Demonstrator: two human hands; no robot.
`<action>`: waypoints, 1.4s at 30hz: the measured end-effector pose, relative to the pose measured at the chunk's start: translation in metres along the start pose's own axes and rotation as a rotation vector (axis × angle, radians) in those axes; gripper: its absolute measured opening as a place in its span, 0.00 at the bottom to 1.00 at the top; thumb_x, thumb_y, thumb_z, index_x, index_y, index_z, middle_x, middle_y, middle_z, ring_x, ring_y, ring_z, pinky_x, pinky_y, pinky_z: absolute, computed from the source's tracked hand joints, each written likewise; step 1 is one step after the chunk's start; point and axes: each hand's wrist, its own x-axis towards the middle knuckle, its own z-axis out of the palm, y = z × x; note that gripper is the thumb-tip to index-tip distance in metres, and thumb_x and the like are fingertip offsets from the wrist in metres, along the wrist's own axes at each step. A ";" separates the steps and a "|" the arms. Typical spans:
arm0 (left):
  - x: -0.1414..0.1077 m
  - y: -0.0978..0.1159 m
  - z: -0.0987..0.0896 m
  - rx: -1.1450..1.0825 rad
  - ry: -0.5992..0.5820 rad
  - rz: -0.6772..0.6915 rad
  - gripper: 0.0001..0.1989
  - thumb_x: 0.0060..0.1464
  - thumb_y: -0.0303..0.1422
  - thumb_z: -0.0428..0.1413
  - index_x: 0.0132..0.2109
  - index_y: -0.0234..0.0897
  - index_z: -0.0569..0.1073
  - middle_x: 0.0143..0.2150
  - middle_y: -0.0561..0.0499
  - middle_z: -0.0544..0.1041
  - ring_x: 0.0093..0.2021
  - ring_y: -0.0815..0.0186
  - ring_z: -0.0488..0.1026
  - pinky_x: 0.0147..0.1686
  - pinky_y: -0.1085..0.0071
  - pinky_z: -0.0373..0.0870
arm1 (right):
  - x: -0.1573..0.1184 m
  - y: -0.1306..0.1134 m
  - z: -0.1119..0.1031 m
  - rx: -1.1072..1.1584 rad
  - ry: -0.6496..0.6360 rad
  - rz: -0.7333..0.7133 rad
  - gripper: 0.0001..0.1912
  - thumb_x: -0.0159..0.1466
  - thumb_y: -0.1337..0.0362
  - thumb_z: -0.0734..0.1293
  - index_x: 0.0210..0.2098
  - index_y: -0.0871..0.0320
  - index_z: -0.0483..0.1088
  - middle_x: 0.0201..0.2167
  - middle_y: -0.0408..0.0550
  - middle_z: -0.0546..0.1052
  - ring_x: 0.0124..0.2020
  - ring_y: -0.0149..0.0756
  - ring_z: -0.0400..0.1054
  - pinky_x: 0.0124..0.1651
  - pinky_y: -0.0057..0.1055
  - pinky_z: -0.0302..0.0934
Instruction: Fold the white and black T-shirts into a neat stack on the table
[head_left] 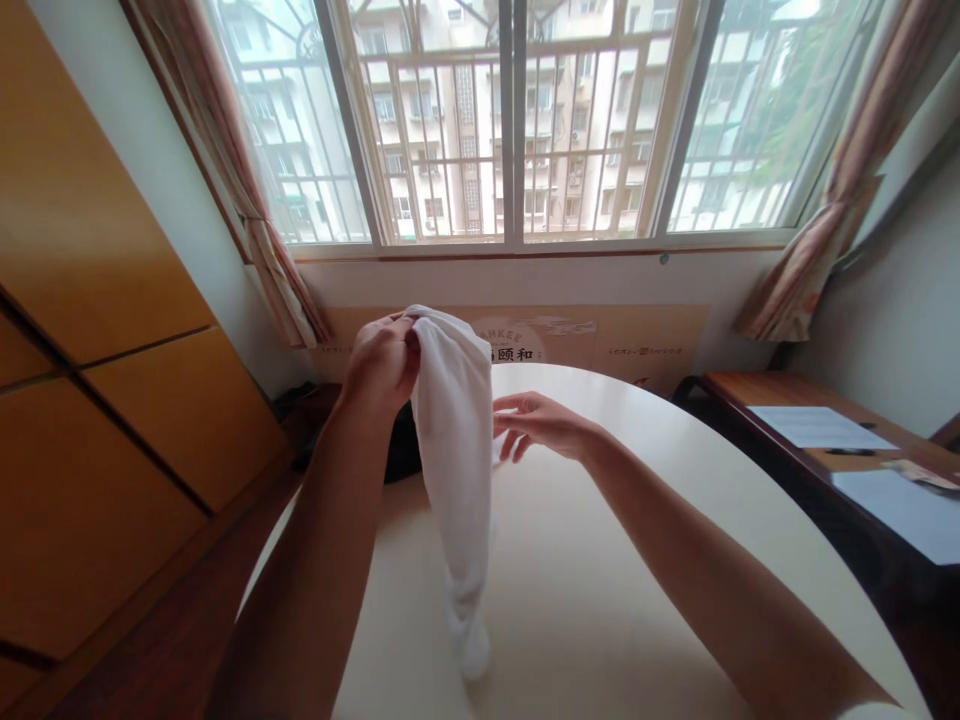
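Note:
A long white cloth [454, 450] hangs from my left hand [382, 365], whose fingers are closed around its gathered upper end. The cloth tapers downward like a stocking or a sleeve; its exact kind does not show. Its narrow, rounded lower end hangs over the white table [600, 600]. To the right of the cloth is my right hand [544, 425], palm turned down and fingers apart. The fingertips come close to the cloth's right edge, and whether they touch it I cannot tell. Behind the cloth, a black item [403, 445] is partly hidden.
The round table's edge curves away on the right. Beyond it stands a wooden side table [780, 395] with paper sheets [821, 427] on it. A printed cardboard panel [645, 335] leans below the window. At left are wooden cabinets [165, 410] and a curtain [274, 260].

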 end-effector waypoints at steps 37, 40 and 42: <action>-0.004 -0.032 0.000 0.517 -0.208 -0.042 0.20 0.57 0.50 0.62 0.38 0.37 0.71 0.27 0.52 0.74 0.26 0.67 0.73 0.26 0.74 0.69 | -0.011 -0.004 -0.077 -0.158 1.029 -0.262 0.15 0.65 0.48 0.69 0.35 0.52 0.65 0.26 0.42 0.73 0.24 0.35 0.65 0.25 0.30 0.61; -0.011 -0.047 -0.001 0.867 -0.579 -0.052 0.23 0.54 0.53 0.64 0.38 0.37 0.74 0.32 0.50 0.78 0.32 0.63 0.76 0.30 0.72 0.70 | -0.009 -0.005 -0.076 -0.220 1.125 -0.289 0.15 0.66 0.48 0.67 0.35 0.52 0.65 0.26 0.43 0.72 0.25 0.35 0.65 0.26 0.30 0.59; -0.015 -0.063 -0.002 1.157 -0.812 -0.082 0.18 0.51 0.47 0.66 0.37 0.37 0.75 0.34 0.50 0.80 0.34 0.61 0.76 0.31 0.72 0.69 | -0.011 -0.009 -0.076 -0.237 1.128 -0.307 0.15 0.66 0.48 0.67 0.35 0.52 0.66 0.25 0.42 0.72 0.24 0.35 0.63 0.26 0.30 0.58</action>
